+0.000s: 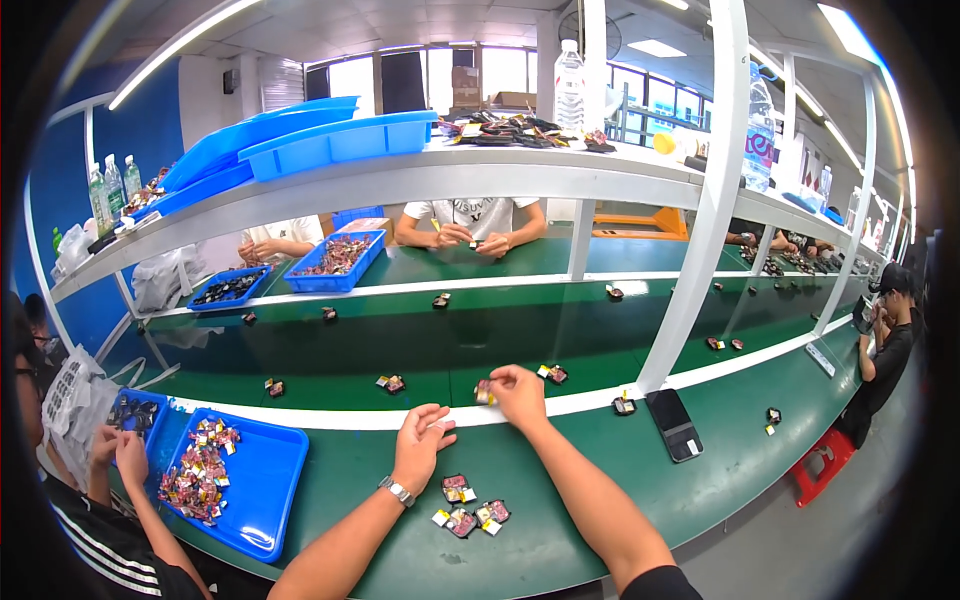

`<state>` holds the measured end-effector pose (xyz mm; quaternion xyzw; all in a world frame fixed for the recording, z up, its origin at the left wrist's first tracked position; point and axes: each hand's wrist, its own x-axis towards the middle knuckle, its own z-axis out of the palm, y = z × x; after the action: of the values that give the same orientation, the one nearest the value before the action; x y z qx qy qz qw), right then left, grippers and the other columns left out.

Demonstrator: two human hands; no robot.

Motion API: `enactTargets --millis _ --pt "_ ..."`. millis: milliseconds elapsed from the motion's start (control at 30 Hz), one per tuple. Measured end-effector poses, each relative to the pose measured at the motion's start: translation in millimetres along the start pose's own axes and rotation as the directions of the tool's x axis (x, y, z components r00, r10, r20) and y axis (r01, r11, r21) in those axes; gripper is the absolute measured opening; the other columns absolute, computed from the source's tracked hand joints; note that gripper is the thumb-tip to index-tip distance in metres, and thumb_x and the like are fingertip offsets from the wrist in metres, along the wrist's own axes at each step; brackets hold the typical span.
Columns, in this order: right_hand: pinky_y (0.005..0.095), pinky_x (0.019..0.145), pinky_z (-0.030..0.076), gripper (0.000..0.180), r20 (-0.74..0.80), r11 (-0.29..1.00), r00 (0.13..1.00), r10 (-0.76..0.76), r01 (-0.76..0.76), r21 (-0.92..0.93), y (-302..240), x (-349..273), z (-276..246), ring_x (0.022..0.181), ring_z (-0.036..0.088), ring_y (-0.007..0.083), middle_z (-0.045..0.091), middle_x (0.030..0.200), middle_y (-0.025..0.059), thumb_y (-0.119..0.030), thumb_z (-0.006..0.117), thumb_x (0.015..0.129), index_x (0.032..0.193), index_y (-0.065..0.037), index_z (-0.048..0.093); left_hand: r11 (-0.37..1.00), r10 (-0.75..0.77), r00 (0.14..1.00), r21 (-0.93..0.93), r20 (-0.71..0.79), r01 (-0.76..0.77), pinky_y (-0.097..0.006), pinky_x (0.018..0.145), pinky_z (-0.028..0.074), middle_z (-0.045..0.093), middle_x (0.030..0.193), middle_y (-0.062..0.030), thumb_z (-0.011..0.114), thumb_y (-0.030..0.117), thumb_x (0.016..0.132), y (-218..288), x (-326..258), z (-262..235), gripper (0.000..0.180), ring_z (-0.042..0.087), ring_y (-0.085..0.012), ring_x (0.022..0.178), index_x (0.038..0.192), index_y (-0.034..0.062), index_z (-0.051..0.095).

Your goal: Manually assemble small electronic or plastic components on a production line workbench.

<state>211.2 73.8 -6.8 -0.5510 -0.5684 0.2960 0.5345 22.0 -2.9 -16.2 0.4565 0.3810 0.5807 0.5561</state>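
My right hand (pixel 520 392) reaches forward to the white strip at the edge of the green belt and pinches a small yellow and red part (pixel 484 392). My left hand (pixel 420 445), with a wristwatch, rests on the green bench (pixel 560 520) just short of that strip, fingers spread and holding nothing. Below both hands lies a cluster of several small red, white and yellow parts (pixel 468 507). More single parts sit on the belt ahead, one (pixel 390 383) to the left and one (pixel 553 373) to the right of my right hand.
A blue tray (pixel 262 495) with a heap of small parts sits at my lower left, beside a seated person's hands (pixel 118 447). A dark phone (pixel 676 424) lies to the right. A white post (pixel 700 200) holds a shelf with blue trays (pixel 330 140) and bottles. A person (pixel 470 225) works opposite.
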Motion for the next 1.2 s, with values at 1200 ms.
enactTargets --millis 1200 --pt "0.0384 0.102 0.042 0.065 0.519 0.812 0.719 -0.463 0.579 -0.078 -63.2 -87.1 -38.3 0.120 0.048 0.0294 0.055 0.123 0.0107 -0.009 0.075 0.076 0.135 -0.013 0.050 0.918 -0.361 0.773 0.051 0.522 0.394 -0.034 0.089 0.054 0.062 0.111 -0.0071 0.050 0.022 0.101 22.8 3.8 -25.0 0.040 0.063 -0.0161 0.100 0.134 -0.0006 0.049"
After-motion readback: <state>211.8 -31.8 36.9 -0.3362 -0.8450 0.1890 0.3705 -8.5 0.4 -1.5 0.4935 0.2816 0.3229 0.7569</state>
